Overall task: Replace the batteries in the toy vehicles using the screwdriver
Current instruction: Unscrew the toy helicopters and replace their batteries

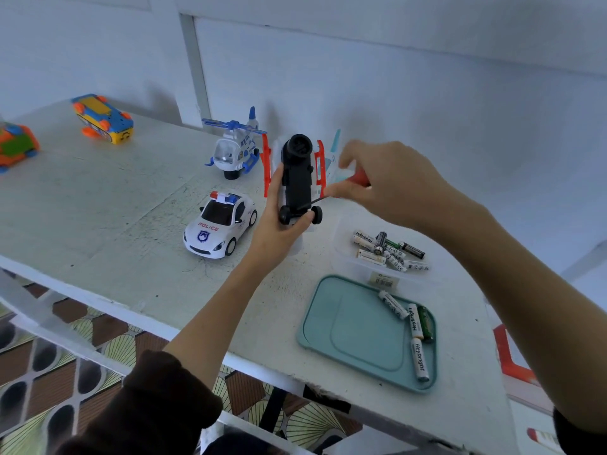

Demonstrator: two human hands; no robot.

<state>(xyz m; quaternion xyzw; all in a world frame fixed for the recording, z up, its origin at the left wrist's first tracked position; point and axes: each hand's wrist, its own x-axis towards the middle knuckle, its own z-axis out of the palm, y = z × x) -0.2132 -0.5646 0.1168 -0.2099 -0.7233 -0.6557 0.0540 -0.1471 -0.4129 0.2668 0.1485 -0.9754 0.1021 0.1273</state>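
Observation:
My left hand grips a white toy vehicle with red side parts, turned so its black underside faces me. My right hand holds a red-handled screwdriver; its thin dark shaft slants down-left with the tip on the black underside near the rear wheels. A clear plastic box holds several loose batteries. A teal tray carries several more batteries along its right side.
A white police car stands left of my left hand. A blue-and-white helicopter sits behind it. Two orange, yellow and blue toys lie at the far left. The table's front edge drops to a patterned floor.

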